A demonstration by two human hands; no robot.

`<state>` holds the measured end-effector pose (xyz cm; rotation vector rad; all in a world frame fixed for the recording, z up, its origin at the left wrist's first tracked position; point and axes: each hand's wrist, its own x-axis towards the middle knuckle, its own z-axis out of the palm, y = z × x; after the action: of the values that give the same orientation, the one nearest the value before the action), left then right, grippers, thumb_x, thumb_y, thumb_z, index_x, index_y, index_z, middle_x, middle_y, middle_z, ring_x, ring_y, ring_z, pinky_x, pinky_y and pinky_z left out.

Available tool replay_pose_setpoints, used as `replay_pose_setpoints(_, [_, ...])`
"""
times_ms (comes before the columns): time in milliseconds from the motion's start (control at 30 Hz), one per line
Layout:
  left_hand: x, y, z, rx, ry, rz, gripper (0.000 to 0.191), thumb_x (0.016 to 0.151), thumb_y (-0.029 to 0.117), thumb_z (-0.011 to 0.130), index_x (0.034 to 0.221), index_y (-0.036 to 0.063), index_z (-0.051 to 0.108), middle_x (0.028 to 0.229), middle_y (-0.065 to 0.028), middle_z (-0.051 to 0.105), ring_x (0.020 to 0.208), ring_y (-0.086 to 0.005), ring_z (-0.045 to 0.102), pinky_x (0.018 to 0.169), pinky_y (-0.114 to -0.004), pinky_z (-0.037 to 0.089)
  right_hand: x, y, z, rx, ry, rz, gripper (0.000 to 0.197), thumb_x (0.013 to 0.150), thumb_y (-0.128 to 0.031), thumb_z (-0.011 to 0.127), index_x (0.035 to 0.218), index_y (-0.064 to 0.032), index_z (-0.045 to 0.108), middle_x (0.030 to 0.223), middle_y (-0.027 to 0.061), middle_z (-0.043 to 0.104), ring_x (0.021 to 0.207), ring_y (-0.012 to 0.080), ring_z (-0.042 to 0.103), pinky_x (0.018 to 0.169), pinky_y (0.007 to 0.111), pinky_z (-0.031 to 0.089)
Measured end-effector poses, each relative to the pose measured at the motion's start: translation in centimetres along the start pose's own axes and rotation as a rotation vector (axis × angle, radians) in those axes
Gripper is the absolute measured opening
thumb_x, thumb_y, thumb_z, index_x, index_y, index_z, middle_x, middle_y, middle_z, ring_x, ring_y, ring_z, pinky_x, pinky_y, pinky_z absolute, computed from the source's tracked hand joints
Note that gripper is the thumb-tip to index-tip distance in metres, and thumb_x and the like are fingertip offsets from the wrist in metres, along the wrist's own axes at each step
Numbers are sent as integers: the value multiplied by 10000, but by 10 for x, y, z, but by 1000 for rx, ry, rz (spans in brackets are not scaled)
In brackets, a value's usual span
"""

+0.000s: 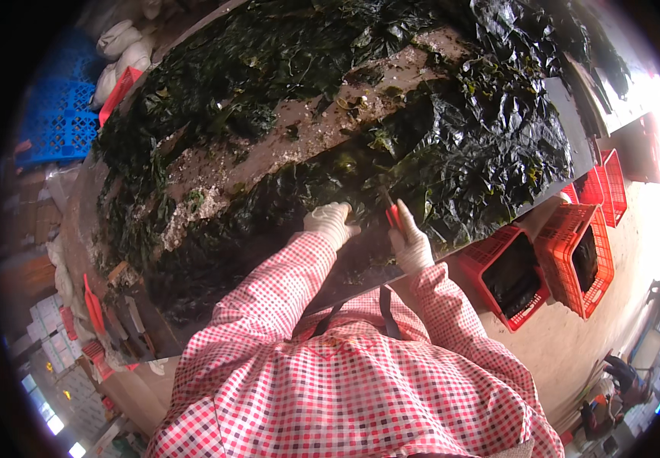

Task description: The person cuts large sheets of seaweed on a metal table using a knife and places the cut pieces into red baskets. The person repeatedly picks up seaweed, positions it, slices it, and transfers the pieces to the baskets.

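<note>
A large heap of wet, dark green seaweed (pixel 478 143), leafy like kelp, covers the table before me. My left hand (pixel 330 224), in a pale knit glove, rests on the near band of fronds. Its fingertips are partly hidden, so whether they grip a frond is unclear. Just to its right, my right hand (pixel 413 246), gloved as well, holds a knife by its red handle (pixel 394 217). The thin blade (pixel 387 196) points away from me into the seaweed, and its tip is hard to make out.
Coarse white grains, like salt, lie on a strip of bare tabletop (pixel 267 151). More knives (pixel 135 318) and a red-handled tool (pixel 94 303) lie at the left end. Red crates (pixel 510 280) holding dark contents stand at right. Blue crates (pixel 60 120) are far left. People (pixel 622 383) are in the distance.
</note>
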<state>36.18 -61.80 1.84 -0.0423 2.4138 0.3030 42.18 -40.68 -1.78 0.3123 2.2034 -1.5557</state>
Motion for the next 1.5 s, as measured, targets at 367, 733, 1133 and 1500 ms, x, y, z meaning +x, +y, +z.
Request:
replay_pose_setpoints(367, [13,-17,23,-565,193,142,362,769,323,762,1046,102,687,1048,-171,724,986,-369,690,843,-467,534,-21,-2,18,-487,105,-293,639,906,-202,611,1506,-220,390,932,199,683,781,404,678,706,509,559])
replay_pose_setpoints(733, [11,22,1,-44,101,-147,426,747,396,807,1119,195,750,1083,-81,744,1088,-277,691,974,-396,533,-12,10,23,-505,33,-208,669,944,-249,592,1557,-254,322,953,198,689,789,411,679,696,493,550])
replay_pose_setpoints(1133, [4,25,-8,-79,56,-117,452,760,328,791,1149,113,712,1155,-137,724,1117,-304,676,975,-399,528,-15,8,20,-490,31,-219,658,951,-251,592,1553,-271,327,992,185,682,815,403,678,723,477,551])
replay_pose_setpoints(1500, [9,37,-9,132,-94,-145,515,805,454,792,1237,194,685,1298,-83,670,1244,-275,614,1034,-410,505,-16,11,19,-455,90,-304,651,939,-229,611,1539,-262,359,936,181,679,785,394,678,695,473,548])
